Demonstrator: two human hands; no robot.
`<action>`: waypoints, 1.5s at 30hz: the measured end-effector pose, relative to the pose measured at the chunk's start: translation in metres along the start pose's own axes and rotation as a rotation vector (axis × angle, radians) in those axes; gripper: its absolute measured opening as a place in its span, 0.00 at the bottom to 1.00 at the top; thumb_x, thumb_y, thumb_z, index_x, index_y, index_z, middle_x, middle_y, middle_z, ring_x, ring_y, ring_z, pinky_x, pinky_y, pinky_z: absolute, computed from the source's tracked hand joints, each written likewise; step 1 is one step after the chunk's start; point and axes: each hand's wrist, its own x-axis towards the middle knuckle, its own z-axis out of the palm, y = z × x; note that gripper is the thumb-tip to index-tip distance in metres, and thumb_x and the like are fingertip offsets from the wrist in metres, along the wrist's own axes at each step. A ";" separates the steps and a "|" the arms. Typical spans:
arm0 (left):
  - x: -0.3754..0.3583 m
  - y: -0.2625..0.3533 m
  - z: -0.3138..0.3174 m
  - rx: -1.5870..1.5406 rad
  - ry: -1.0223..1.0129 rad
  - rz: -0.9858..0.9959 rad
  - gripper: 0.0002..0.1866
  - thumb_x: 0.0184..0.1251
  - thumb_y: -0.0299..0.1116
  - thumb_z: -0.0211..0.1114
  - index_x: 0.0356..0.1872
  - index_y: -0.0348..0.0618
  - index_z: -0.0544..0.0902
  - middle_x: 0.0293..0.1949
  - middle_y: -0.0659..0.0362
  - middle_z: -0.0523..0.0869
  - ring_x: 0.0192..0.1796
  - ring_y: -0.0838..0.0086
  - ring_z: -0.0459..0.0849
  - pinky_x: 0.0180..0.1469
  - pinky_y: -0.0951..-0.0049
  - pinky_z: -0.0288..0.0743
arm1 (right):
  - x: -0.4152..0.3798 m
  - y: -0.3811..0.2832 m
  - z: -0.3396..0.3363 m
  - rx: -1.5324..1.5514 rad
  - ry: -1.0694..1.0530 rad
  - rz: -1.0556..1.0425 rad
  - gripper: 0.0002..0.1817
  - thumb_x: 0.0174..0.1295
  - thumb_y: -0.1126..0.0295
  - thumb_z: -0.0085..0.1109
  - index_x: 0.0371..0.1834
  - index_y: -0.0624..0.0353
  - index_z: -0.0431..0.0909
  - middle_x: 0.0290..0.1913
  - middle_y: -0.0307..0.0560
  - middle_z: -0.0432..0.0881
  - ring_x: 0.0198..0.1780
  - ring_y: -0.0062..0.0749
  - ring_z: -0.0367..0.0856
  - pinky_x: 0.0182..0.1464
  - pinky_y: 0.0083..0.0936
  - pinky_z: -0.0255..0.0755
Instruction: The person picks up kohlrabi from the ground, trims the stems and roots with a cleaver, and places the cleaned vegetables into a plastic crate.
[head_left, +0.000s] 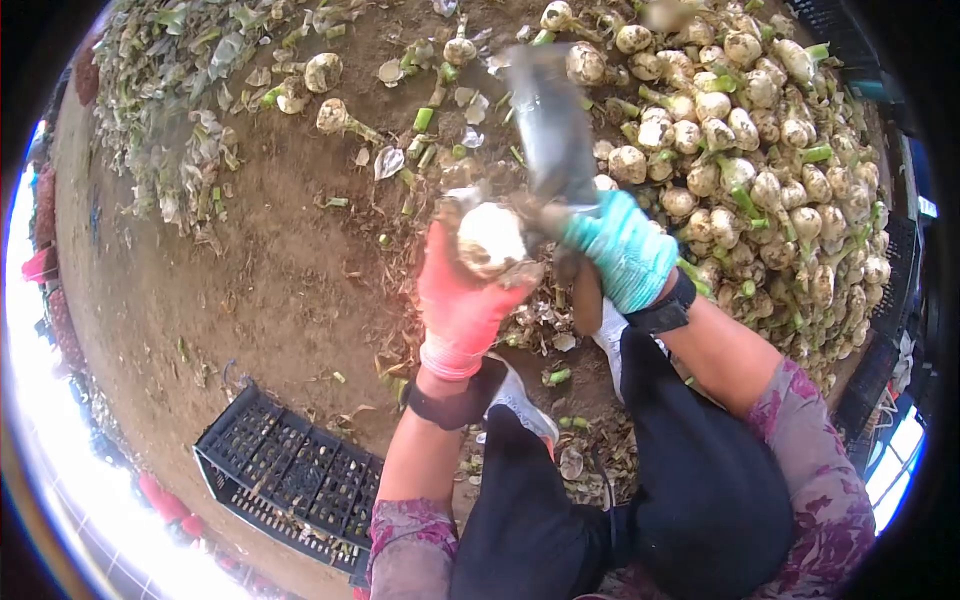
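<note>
My left hand, in a pink-red glove, is closed around a large garlic bulb whose white side faces up. My right hand, in a teal striped glove, grips a broad-bladed knife. Its metal blade points away from me and is blurred by motion. The two hands are close together in front of my knees, the knife's lower end right beside the bulb. Scraps of dry skin lie on the ground beneath them.
A big heap of garlic bulbs covers the right side. Leafy skin waste is piled at the upper left. Loose bulbs and cut stems lie on the dirt floor. A black plastic crate stands at the lower left.
</note>
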 end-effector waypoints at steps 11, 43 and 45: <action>-0.001 0.011 -0.014 -0.228 0.180 -0.287 0.17 0.57 0.36 0.56 0.46 0.39 0.71 0.40 0.52 0.78 0.39 0.68 0.79 0.37 0.67 0.76 | 0.004 0.003 0.010 -0.631 -0.028 -0.520 0.16 0.42 0.70 0.66 0.37 0.57 0.77 0.32 0.49 0.80 0.33 0.34 0.80 0.35 0.24 0.73; 0.170 0.059 -0.094 1.029 0.481 0.253 0.24 0.42 0.30 0.65 0.42 0.32 0.69 0.37 0.48 0.79 0.40 0.66 0.79 0.44 0.71 0.71 | 0.072 -0.026 -0.029 -0.536 0.212 -0.147 0.14 0.45 0.67 0.65 0.35 0.60 0.76 0.29 0.45 0.80 0.28 0.25 0.76 0.32 0.22 0.70; 0.133 0.053 -0.064 0.745 0.224 0.316 0.19 0.45 0.21 0.59 0.42 0.34 0.69 0.38 0.55 0.78 0.39 0.74 0.77 0.42 0.75 0.72 | 0.068 -0.030 -0.018 -0.705 0.183 -0.301 0.13 0.46 0.64 0.63 0.32 0.58 0.76 0.27 0.52 0.79 0.28 0.37 0.78 0.31 0.25 0.71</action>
